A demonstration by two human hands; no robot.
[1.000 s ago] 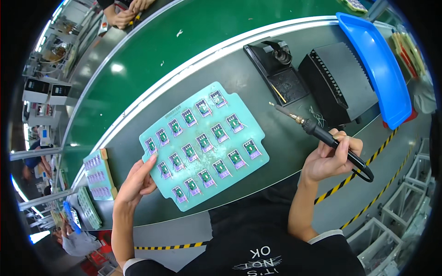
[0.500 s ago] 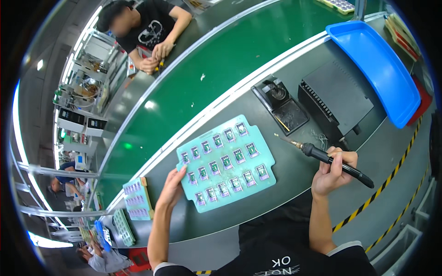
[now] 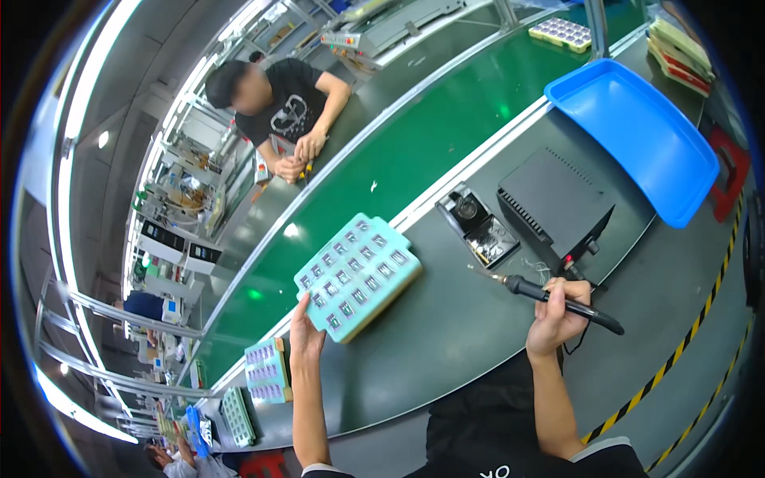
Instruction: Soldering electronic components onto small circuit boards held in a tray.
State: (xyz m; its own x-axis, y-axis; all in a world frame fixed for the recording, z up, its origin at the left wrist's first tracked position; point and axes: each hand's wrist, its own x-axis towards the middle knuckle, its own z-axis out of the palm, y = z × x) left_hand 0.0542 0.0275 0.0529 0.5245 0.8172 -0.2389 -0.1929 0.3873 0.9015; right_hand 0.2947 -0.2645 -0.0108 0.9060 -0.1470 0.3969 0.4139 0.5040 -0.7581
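Note:
My left hand (image 3: 305, 338) grips the near left edge of a teal tray (image 3: 398, 241) that carries rows of small circuit boards. The tray sits tilted, and a tan side shows along its lower right. In my right hand (image 3: 556, 320) is a soldering iron (image 3: 530, 290), held like a pen around its black handle. Its thin metal tip points left, apart from the tray. Just beyond the tip stands a black soldering iron stand (image 3: 484, 239) with a small open compartment.
A black box-shaped unit (image 3: 550, 195) stands right of the stand, with a blue tray (image 3: 637, 135) behind it. At left lie another board tray (image 3: 267, 370) and a green tray (image 3: 237, 416). A co-worker (image 3: 291, 111) sits across the green surface (image 3: 430, 143).
The teal tray has shifted left with my left hand and tipped, so its tan side now shows. The soldering iron has moved away from it. The view has turned somewhat.

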